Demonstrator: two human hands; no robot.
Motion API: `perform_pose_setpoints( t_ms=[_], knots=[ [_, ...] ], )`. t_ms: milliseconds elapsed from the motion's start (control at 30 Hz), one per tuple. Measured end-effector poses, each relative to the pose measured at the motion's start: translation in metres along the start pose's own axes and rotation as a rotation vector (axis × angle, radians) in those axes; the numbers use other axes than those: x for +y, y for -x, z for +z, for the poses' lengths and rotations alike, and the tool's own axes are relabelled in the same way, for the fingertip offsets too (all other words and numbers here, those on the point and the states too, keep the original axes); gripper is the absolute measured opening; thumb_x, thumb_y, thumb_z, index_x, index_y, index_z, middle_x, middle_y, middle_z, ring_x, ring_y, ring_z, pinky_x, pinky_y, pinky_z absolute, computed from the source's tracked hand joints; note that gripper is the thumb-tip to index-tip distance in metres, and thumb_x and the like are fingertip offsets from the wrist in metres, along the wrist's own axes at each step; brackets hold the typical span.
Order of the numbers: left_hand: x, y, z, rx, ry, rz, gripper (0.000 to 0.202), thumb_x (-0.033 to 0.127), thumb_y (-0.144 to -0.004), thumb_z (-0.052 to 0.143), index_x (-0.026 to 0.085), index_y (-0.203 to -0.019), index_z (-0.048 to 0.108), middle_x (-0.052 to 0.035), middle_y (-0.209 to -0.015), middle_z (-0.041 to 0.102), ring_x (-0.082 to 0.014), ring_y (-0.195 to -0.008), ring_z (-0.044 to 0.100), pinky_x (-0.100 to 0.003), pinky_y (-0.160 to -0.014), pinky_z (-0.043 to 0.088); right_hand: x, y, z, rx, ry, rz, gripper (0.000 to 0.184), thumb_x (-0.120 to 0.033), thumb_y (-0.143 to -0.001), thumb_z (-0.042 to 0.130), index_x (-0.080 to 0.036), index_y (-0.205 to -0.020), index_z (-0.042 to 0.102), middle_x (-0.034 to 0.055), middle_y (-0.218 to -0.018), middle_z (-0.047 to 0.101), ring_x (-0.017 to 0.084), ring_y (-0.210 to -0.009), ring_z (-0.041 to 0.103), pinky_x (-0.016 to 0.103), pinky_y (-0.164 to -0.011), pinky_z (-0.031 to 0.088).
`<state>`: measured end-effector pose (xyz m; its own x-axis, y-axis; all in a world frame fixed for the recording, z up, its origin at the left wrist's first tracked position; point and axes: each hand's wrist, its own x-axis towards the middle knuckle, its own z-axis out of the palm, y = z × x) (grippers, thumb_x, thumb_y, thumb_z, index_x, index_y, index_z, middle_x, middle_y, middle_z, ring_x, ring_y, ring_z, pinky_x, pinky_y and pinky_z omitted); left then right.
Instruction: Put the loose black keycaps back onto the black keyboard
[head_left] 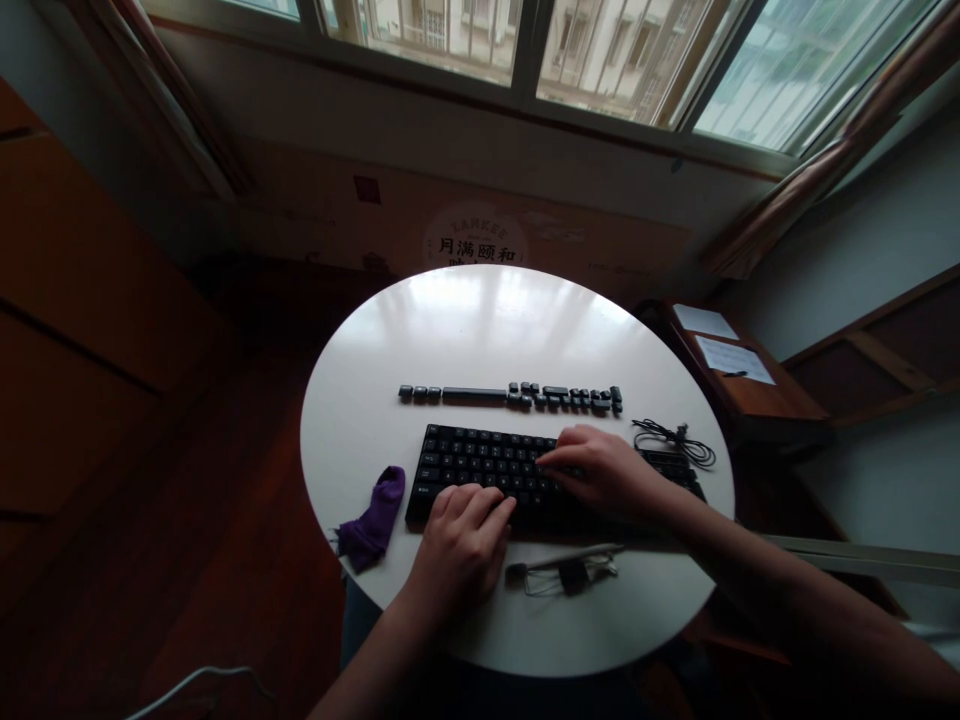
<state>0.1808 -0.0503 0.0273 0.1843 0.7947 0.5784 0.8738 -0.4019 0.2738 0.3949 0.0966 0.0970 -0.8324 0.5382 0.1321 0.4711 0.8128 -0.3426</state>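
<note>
A black keyboard (480, 465) lies on the round white table, its right part hidden under my right arm. My left hand (465, 535) rests on its front edge, the slightly bent fingers laid over the lower keys and the thumb hidden. Over the middle keys, my right hand (596, 465) has its fingertips drawn together in a pinch; whatever may be between them is too small to make out. Behind the keyboard stretches a row of loose black keycaps, with a long spacebar keycap (474, 396) toward the left and several small keycaps (574, 403) toward the right.
A purple cloth piece (373, 520) lies left of the keyboard on the table (480, 330). A coiled black cable (679, 442) sits at the right. In front are a slim pen-like tool (596, 552) and a wire-and-black item (574, 576). Papers (735, 358) lie on a brown side table.
</note>
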Motion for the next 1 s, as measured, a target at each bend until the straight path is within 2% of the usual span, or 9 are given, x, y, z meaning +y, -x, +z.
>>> perform_pose_setpoints(
  t_ms=[67, 133, 267, 433, 600, 733, 833, 933, 1000],
  knots=[
    [0.000, 0.000, 0.000, 0.019, 0.001, 0.010, 0.026, 0.018, -0.098, 0.053, 0.016, -0.116, 0.071, -0.0088, -0.110, 0.072, -0.0250, -0.103, 0.062, -0.044, -0.096, 0.046, 0.018, -0.030, -0.010, 0.093, 0.017, 0.041, 0.016, -0.021, -0.094, 0.067, -0.025, -0.102, 0.080, 0.0045, -0.095, 0.072, 0.017, -0.089, 0.063, 0.027, -0.077, 0.046],
    [0.000, 0.000, 0.001, 0.025, 0.004, 0.018, 0.026, 0.017, -0.097, 0.054, 0.016, -0.116, 0.071, -0.0091, -0.110, 0.072, -0.0246, -0.104, 0.063, -0.044, -0.097, 0.047, 0.036, -0.063, -0.015, 0.126, 0.051, 0.093, 0.016, -0.018, -0.092, 0.068, -0.024, -0.099, 0.081, 0.0045, -0.097, 0.074, 0.018, -0.092, 0.064, 0.029, -0.080, 0.047],
    [-0.001, 0.002, 0.003, 0.019, 0.012, 0.019, 0.029, 0.013, -0.096, 0.052, 0.014, -0.119, 0.070, -0.0098, -0.112, 0.072, -0.0249, -0.106, 0.062, -0.044, -0.099, 0.049, 0.059, -0.114, -0.012, 0.033, 0.070, 0.171, 0.016, -0.014, -0.088, 0.070, -0.023, -0.097, 0.080, 0.0037, -0.101, 0.075, 0.019, -0.097, 0.065, 0.030, -0.084, 0.048],
    [-0.002, 0.004, 0.005, -0.004, 0.031, 0.014, 0.033, 0.009, -0.092, 0.052, 0.013, -0.120, 0.069, -0.0100, -0.112, 0.071, -0.0252, -0.104, 0.060, -0.044, -0.098, 0.050, 0.067, -0.131, 0.002, -0.091, 0.009, 0.192, 0.016, -0.016, -0.084, 0.072, -0.023, -0.096, 0.081, 0.0025, -0.100, 0.076, 0.017, -0.093, 0.068, 0.026, -0.080, 0.049],
    [-0.002, 0.003, 0.006, -0.047, 0.030, -0.012, 0.032, 0.009, -0.091, 0.053, 0.016, -0.118, 0.069, -0.0095, -0.112, 0.070, -0.0249, -0.102, 0.061, -0.044, -0.097, 0.050, 0.068, -0.137, 0.016, -0.086, -0.034, 0.238, 0.015, -0.018, -0.086, 0.070, -0.020, -0.097, 0.080, 0.0032, -0.095, 0.076, 0.013, -0.080, 0.068, 0.022, -0.072, 0.050],
    [-0.001, 0.002, 0.004, -0.027, 0.005, 0.019, 0.033, 0.009, -0.092, 0.051, 0.013, -0.119, 0.069, -0.0101, -0.112, 0.071, -0.0258, -0.104, 0.061, -0.044, -0.097, 0.050, 0.058, -0.127, 0.004, 0.052, -0.033, 0.252, 0.013, -0.021, -0.090, 0.069, -0.019, -0.098, 0.079, 0.0028, -0.090, 0.075, 0.013, -0.076, 0.068, 0.023, -0.073, 0.049],
    [-0.001, 0.001, 0.003, 0.023, -0.030, 0.075, 0.035, 0.005, -0.093, 0.046, 0.011, -0.118, 0.069, -0.0113, -0.111, 0.071, -0.0262, -0.103, 0.060, -0.043, -0.095, 0.051, 0.041, -0.092, -0.015, 0.179, -0.086, 0.169, 0.009, -0.024, -0.090, 0.071, -0.020, -0.094, 0.078, 0.0014, -0.086, 0.075, 0.013, -0.075, 0.068, 0.022, -0.073, 0.050],
    [-0.001, 0.000, 0.003, 0.016, -0.048, 0.090, 0.034, 0.004, -0.095, 0.045, 0.011, -0.118, 0.069, -0.0112, -0.111, 0.072, -0.0259, -0.103, 0.061, -0.043, -0.094, 0.051, 0.017, -0.039, -0.021, 0.143, -0.184, 0.090, 0.007, -0.022, -0.089, 0.071, -0.020, -0.093, 0.077, 0.0018, -0.090, 0.075, 0.014, -0.080, 0.070, 0.023, -0.076, 0.052],
    [0.000, -0.001, 0.002, -0.007, -0.044, 0.077, 0.032, 0.005, -0.095, 0.047, 0.011, -0.118, 0.069, -0.0110, -0.111, 0.072, -0.0261, -0.103, 0.062, -0.043, -0.094, 0.051, 0.003, -0.006, -0.012, 0.080, -0.250, 0.117, 0.006, -0.016, -0.086, 0.072, -0.020, -0.088, 0.075, 0.0006, -0.087, 0.075, 0.013, -0.079, 0.070, 0.023, -0.076, 0.052]
  ],
)
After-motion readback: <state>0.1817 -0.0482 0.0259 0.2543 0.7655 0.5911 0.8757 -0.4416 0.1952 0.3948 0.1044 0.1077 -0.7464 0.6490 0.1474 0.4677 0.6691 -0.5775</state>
